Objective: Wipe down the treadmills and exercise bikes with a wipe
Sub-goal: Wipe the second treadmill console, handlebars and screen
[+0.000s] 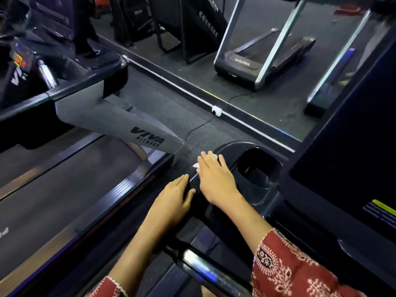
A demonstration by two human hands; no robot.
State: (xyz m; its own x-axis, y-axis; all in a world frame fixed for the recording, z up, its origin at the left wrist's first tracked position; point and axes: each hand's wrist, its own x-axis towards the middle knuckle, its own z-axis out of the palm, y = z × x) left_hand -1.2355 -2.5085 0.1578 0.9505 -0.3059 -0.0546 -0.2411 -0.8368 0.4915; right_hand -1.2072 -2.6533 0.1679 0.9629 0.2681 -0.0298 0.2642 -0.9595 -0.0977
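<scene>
Currently the right hand point(216, 179), fingers flat and unclenched, is pressing the wipe point(196, 165) onto the treadmill console point(278, 196) at its far-left corner, beside the cup holder point(257, 168). The left hand point(173, 198) is resting flat on the console's left edge, grasping nothing. Wiping is proceeding; the next stroke likely calls for sweeping into that recess.

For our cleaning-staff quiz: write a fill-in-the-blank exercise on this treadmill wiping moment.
1. The right hand presses flat on a wipe whose colour is ____.
2. The deep recess in the console lies to the ____ of the right hand.
3. The neighbouring treadmill's grey upright bears the word ____.
Missing words: white; right; VIVA.
</scene>
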